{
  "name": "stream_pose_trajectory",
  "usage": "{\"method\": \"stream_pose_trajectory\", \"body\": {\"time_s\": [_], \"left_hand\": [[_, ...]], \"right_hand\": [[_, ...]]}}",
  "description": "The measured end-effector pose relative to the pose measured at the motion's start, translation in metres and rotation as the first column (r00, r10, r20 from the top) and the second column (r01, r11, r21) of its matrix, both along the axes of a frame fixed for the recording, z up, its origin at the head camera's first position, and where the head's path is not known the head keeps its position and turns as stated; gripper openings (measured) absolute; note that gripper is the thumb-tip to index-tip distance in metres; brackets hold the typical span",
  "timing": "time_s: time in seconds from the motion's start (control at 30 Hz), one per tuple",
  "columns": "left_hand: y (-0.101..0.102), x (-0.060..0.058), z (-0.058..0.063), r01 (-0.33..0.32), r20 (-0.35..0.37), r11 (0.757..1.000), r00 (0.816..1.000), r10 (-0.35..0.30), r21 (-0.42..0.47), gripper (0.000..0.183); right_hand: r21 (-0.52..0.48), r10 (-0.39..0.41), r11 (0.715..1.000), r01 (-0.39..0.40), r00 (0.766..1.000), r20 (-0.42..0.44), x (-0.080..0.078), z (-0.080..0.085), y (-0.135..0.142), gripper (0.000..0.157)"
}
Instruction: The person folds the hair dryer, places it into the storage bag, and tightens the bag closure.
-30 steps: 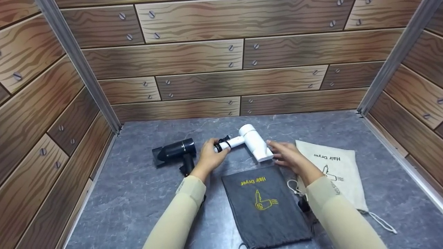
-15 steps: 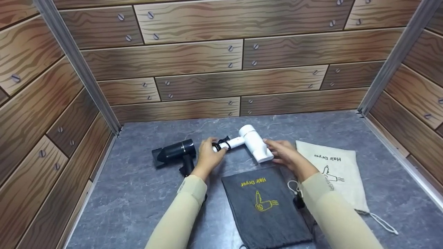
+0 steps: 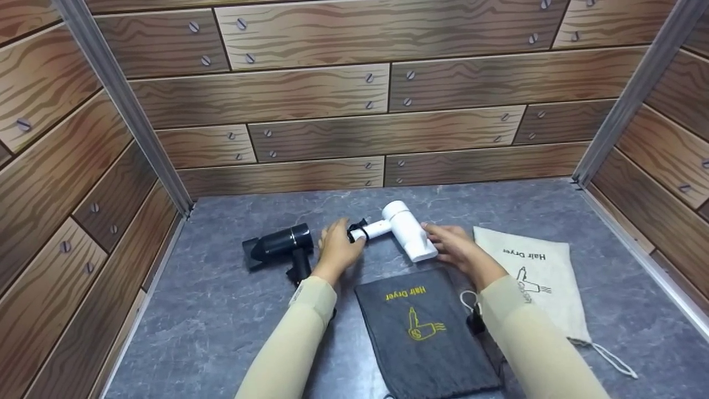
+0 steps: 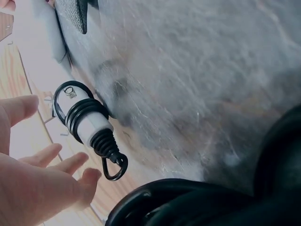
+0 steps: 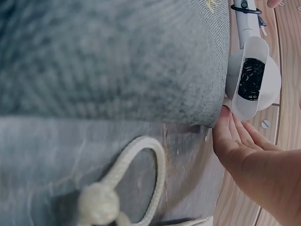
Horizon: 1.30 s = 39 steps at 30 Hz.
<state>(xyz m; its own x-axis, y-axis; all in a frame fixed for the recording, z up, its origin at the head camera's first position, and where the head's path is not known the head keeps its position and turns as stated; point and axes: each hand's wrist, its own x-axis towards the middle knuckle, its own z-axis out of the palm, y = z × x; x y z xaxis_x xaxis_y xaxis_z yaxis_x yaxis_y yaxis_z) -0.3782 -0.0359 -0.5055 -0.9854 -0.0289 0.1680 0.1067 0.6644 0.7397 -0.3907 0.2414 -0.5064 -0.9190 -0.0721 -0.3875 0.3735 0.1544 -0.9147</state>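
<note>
A white hair dryer (image 3: 409,233) lies on the grey tabletop, its handle toward my left hand (image 3: 339,246). Black cord is wound round that handle (image 4: 94,126). In the left wrist view, the left thumb and fingers are spread beside the handle's end, with a gap between. My right hand (image 3: 458,246) is at the dryer's right side, fingers extended, fingertips right by the flat nozzle. The right wrist view shows those fingers (image 5: 235,136) just under the nozzle's rim. Left of my left hand rests a black hair dryer (image 3: 277,244).
A dark grey drawstring pouch (image 3: 429,360) printed "Hair Dryer" lies flat in front of the white dryer. Under and beyond my right forearm is a beige pouch (image 3: 554,310) with a white cord. Wood-patterned panels (image 3: 321,94) close off the back and both sides.
My left hand has shifted slightly right over the handle's end and its fingers have loosened. The right hand has moved a little left, closer to the white hair dryer, which has stayed in place.
</note>
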Motion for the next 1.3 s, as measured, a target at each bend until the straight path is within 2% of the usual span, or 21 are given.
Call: {"method": "stream_pose_trajectory", "body": {"time_s": [0.13, 0.33, 0.53, 0.7, 0.9, 1.13, 1.27, 1.3], "left_hand": [[0.0, -0.001, 0.0, 0.005, 0.014, 1.0, 1.0, -0.005, 0.002, 0.06], [0.001, -0.001, -0.001, 0.016, 0.058, 0.997, 0.998, -0.012, -0.073, 0.06], [0.002, 0.0, -0.002, 0.056, 0.081, 0.989, 0.996, -0.046, -0.139, 0.062], [0.004, 0.001, -0.001, 0.048, 0.096, 0.985, 0.995, -0.032, -0.165, 0.066], [0.005, 0.001, 0.0, 0.039, 0.102, 0.979, 0.995, -0.019, -0.199, 0.056], [0.001, 0.003, -0.002, 0.036, 0.146, 0.972, 0.989, -0.001, -0.234, 0.03], [-0.002, 0.002, -0.001, 0.051, 0.156, 0.976, 0.988, -0.018, -0.212, 0.03], [-0.003, -0.001, -0.007, 0.051, 0.133, 0.976, 0.991, -0.023, -0.21, 0.03]], "right_hand": [[0.002, 0.017, 1.0, -0.017, 1.0, 0.001, -0.001, 0.001, 0.0, 0.085], [0.002, 0.045, 0.999, -0.045, 0.999, -0.014, 0.001, 0.001, -0.001, 0.084], [0.002, 0.044, 0.999, -0.044, 0.999, -0.02, 0.002, 0.002, -0.002, 0.086], [0.001, 0.036, 0.999, -0.036, 0.999, -0.036, 0.001, 0.002, -0.002, 0.08], [-0.014, 0.015, 1.0, -0.015, 0.998, -0.057, -0.001, 0.0, -0.002, 0.074], [-0.007, -0.007, 1.0, 0.006, 0.998, -0.058, -0.003, -0.003, -0.008, 0.068], [-0.009, -0.014, 1.0, 0.014, 0.997, -0.076, -0.003, -0.002, -0.012, 0.063], [-0.003, -0.014, 1.0, 0.013, 0.996, -0.083, -0.003, -0.002, -0.012, 0.062]]}}
